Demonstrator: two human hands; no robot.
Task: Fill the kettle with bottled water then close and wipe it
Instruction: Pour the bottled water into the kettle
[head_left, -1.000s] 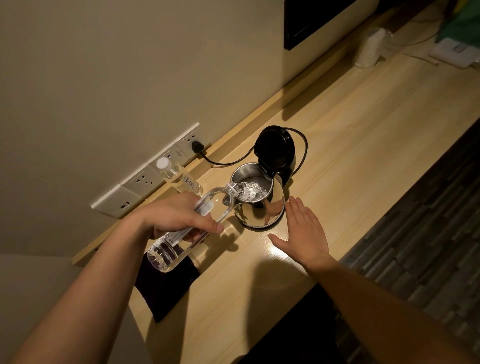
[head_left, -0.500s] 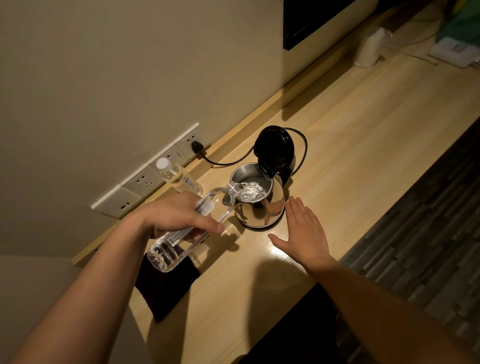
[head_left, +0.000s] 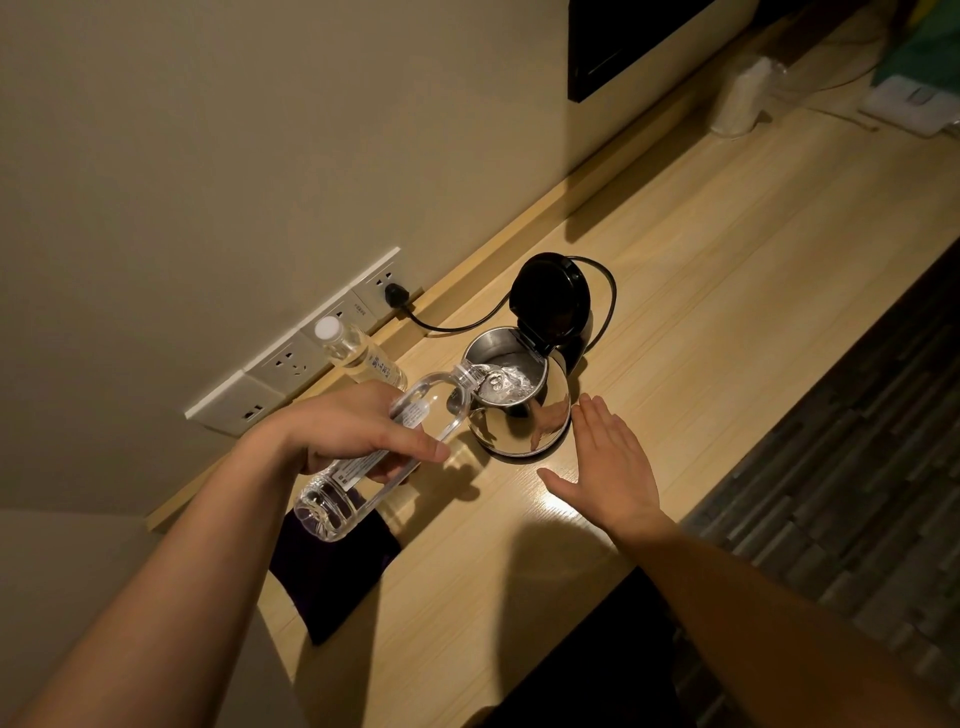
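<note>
A shiny steel kettle stands on the wooden desk with its black lid tipped up and open. My left hand grips a clear water bottle, tilted so its mouth is over the kettle's opening, and water runs into the kettle. My right hand rests flat on the desk just right of the kettle, fingers spread, holding nothing. A dark cloth lies on the desk below the bottle.
A second capped bottle stands by the wall sockets, where the kettle's black cord is plugged in. A dark screen hangs on the wall. Wrapped cups and a white item sit far right.
Both hands and the bottle hold nearly the same position. Water keeps pouring into the kettle.
</note>
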